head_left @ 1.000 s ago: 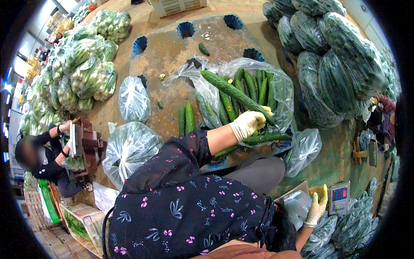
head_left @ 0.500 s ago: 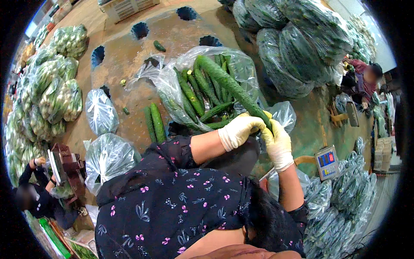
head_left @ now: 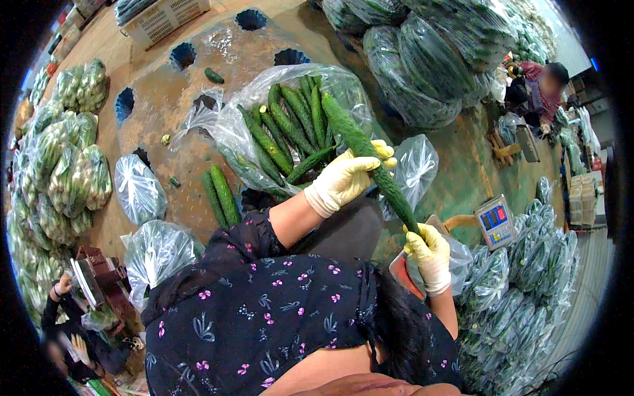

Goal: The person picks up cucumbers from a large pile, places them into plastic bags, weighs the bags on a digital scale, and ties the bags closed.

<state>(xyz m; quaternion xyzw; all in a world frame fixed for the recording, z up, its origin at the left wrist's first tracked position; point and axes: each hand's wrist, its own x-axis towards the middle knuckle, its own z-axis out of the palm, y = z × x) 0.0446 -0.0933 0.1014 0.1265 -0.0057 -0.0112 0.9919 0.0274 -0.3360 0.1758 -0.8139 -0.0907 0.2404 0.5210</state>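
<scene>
A long, dark green cucumber (head_left: 357,142) slants across in front of me, held in both hands. My left hand (head_left: 349,178), in a pale yellow glove, is wrapped round its middle. At the lower end, my gloved right hand (head_left: 428,255) pinches the tip. Beyond the left hand lies an open clear plastic bag (head_left: 353,86) with several cucumbers (head_left: 298,119) inside. Two more cucumbers (head_left: 222,196) rest side by side on the brown surface left of the bag. A small cucumber piece (head_left: 213,75) lies farther off.
Tied clear bags (head_left: 140,189) lie at left. A digital scale (head_left: 496,221) stands at right, beside many bagged cucumbers (head_left: 508,297). Large filled bags (head_left: 422,72) are piled at far right. Blue-edged holes (head_left: 183,56) open in the brown surface. Other people (head_left: 543,89) are at both sides.
The right hand has moved down to the cucumber's lower tip, and the left hand has shifted to its middle. The cucumber now points more steeply down. The whole view has shifted a little.
</scene>
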